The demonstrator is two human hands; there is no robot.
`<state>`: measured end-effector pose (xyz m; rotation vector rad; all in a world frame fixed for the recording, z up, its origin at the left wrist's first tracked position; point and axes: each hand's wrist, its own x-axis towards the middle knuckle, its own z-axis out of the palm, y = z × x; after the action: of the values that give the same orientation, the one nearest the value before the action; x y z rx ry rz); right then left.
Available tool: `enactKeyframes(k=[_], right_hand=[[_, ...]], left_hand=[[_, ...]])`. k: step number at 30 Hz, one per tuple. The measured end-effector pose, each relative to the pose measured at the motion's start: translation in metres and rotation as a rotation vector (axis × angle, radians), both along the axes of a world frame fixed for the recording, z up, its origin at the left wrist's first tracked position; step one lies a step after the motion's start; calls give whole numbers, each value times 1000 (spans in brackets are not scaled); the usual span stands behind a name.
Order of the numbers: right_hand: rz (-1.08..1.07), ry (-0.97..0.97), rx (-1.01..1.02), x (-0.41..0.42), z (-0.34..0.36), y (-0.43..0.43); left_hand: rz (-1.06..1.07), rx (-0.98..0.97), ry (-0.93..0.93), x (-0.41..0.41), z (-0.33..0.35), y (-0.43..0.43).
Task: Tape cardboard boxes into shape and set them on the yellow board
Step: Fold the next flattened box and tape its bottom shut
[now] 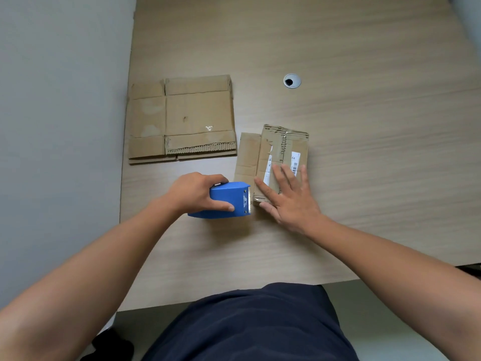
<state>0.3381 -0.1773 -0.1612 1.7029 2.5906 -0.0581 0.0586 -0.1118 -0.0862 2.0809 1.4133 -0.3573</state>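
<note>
A small cardboard box [279, 149] with a white label lies flat on the wooden table [364, 126], one flap spread to its left. My right hand [289, 196] presses on its near end with straight, spread fingers. My left hand [195, 191] grips a blue tape dispenser [223, 201], whose toothed blade touches the near left edge of the box. A larger flattened cardboard box [182, 118] lies at the table's left edge, farther away. No yellow board is in view.
A round grey cable grommet [292, 81] sits in the table beyond the boxes. A pale wall [59, 100] runs along the table's left edge. The table's near edge is just in front of my body.
</note>
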Motion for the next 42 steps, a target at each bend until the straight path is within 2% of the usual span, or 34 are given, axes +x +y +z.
enactKeyframes(k=[6,11,21,27,30,36,42], right_hand=[[29,-12,-32,-1,0,2],[-62,2,-97,-9,5,-1],[-109,8,-131,-14,9,4],[-164,19,-121,-19,3,-3],[-144,29,-127,-20,4,-4],[77,47,-44,-28,13,-1],[105,-41,-70,-28,14,5]], left_hand=[[-15,46,56,-23,-5,1],[-39,129,163,2,0,3],[-48,379,271,38,4,-15],[136,294,265,20,1,-14],[216,374,202,0,8,-10],[293,370,182,-1,13,-19],[347,350,133,2,6,-30]])
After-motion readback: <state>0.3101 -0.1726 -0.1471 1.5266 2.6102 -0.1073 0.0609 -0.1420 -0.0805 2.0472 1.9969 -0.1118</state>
